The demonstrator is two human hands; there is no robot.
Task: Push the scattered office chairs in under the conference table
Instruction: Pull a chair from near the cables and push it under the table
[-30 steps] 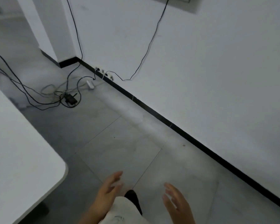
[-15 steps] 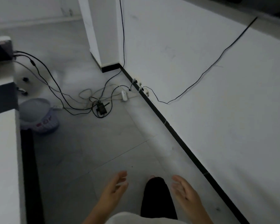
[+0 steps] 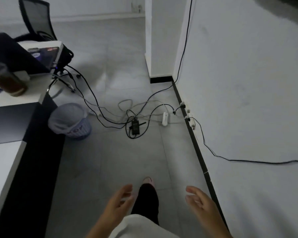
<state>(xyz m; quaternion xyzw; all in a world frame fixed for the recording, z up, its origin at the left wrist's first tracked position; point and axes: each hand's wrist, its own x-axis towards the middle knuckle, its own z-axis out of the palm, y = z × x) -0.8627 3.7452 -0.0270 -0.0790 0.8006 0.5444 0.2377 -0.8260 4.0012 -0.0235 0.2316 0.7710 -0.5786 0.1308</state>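
While both hands hang empty at the bottom of the view, the only office chair [image 3: 41, 30] in sight stands at the far upper left, behind the far end of the white worktop [image 3: 6, 162], its black mesh back upright and its chrome star base [image 3: 62, 81] on the grey floor [image 3: 110, 160] just past the worktop corner; whether its seat lies under the worktop cannot be told, since items on the worktop hide it. The left hand [image 3: 120, 201] is open with fingers loosely curved, its grip closed on nothing; the right hand [image 3: 199, 202] is likewise open and slack, palm turned inward, holding nothing. Between the two hands a dark trouser leg [image 3: 147, 203] ends in a pale shoe tip [image 3: 149, 180]. On the worktop, near the chair, lie a dark brown cup [image 3: 10, 82], blurred, a dark flat object [image 3: 12, 52] and a white box [image 3: 46, 48]. Right of the worktop's dark side panel a lilac wastebasket [image 3: 71, 123] lined with a grey bag stands on the floor. Farther right from the worktop, tangled black and white cables [image 3: 110, 115] run to a black power adapter [image 3: 135, 127] and a white power strip [image 3: 165, 119], near the black skirting [image 3: 199, 155] of the white wall [image 3: 248, 83]. A square white column [image 3: 159, 36] stands beyond them.
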